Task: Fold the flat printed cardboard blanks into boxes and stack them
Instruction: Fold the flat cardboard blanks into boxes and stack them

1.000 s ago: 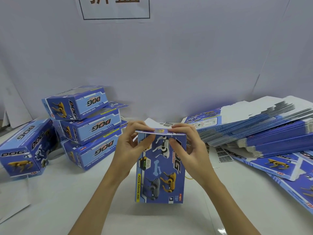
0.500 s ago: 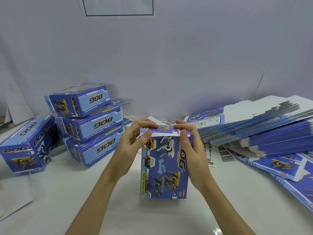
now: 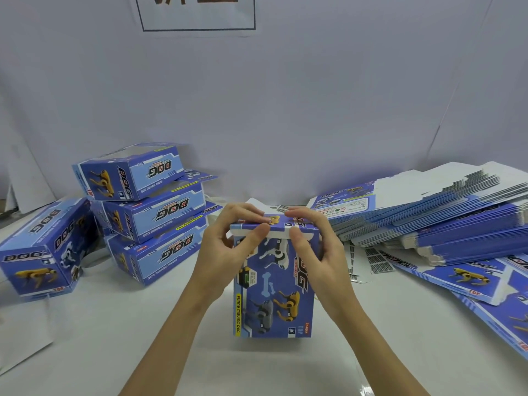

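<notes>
A blue printed box point(image 3: 274, 295) with toy dogs on it stands on end on the white table in front of me. My left hand point(image 3: 228, 250) pinches the left part of its top flap, thumb in front and fingers over the top. My right hand point(image 3: 314, 250) pinches the right part the same way. The flap's white tuck edge shows just below the top. A stack of three folded boxes point(image 3: 148, 212) lies at the left. A thick pile of flat blanks point(image 3: 445, 212) lies at the right.
One more folded box point(image 3: 43, 250) lies at the far left, beside the stack. Loose flat blanks point(image 3: 471, 278) spread over the table's right side toward its edge. A grey-white backdrop with a framed sign point(image 3: 197, 12) stands behind everything.
The top flap has come down from raised to nearly flat on the box's top. Both hands have followed it down, now pinching its front edge.
</notes>
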### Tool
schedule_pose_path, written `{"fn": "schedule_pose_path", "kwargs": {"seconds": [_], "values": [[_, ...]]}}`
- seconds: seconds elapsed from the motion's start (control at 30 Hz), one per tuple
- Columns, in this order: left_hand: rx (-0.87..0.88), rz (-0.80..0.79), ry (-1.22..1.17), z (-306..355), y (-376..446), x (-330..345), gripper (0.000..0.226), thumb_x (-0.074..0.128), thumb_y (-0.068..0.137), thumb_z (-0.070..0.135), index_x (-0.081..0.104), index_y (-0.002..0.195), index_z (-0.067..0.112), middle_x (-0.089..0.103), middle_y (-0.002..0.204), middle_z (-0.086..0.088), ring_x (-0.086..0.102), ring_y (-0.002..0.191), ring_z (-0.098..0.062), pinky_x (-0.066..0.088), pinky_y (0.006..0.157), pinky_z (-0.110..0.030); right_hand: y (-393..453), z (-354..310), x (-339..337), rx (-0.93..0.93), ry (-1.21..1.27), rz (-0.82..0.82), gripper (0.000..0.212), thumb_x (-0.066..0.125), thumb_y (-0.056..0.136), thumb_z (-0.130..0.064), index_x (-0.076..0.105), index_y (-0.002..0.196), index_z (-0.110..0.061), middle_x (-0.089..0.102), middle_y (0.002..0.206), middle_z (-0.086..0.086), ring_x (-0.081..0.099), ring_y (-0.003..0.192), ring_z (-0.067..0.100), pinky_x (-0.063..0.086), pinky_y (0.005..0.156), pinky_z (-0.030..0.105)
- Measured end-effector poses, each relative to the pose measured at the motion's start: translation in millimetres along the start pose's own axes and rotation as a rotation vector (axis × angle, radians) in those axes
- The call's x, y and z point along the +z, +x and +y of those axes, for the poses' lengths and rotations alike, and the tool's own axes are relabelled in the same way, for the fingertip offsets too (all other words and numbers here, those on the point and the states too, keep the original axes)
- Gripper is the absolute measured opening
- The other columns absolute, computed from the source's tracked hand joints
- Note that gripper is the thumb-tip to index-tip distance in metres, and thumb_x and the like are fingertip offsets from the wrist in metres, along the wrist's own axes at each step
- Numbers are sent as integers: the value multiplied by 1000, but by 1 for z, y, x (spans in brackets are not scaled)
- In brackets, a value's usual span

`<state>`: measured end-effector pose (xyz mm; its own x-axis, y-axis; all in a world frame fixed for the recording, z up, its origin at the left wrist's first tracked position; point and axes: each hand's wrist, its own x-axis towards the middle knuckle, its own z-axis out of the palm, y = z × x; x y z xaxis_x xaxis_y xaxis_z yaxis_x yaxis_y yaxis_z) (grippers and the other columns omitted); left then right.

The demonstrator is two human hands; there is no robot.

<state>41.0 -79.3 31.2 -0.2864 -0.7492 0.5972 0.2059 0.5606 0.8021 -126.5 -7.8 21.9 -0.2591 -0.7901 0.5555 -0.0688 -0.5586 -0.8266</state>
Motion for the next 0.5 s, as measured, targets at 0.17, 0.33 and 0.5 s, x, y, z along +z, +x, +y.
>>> {"fn": "schedule_pose_path", "kwargs": {"seconds": [0.17, 0.33, 0.5], "values": [[27, 54, 46, 0, -1, 6, 33, 75, 84, 63, 73, 101, 35, 64, 122, 5, 65, 119, -23, 65, 79, -42, 5, 1, -4, -32, -19, 42, 19, 69, 95, -25, 76, 111, -18, 64, 136, 1, 60, 134, 27, 64, 81, 36], [101, 32, 464, -8, -2, 10, 99, 79, 73, 72, 32, 155, 41, 39, 152, 18, 46, 142, -13, 54, 105, -42, 3, 2, -3, -48, 57, 314, 32, 79, 88, -33, 82, 119, -26, 46, 161, -16, 59, 132, -1, 59, 91, 27], [106, -78, 842, -13, -12, 31, 141, 61, 63, 97, -5, 165, 27, 25, 163, 8, 31, 148, -17, 41, 116, -52, -1, 9, -2, 57, 121, 288, 36, 76, 95, -38, 75, 131, -33, 50, 159, -3, 58, 137, 9, 63, 94, 47]]}}
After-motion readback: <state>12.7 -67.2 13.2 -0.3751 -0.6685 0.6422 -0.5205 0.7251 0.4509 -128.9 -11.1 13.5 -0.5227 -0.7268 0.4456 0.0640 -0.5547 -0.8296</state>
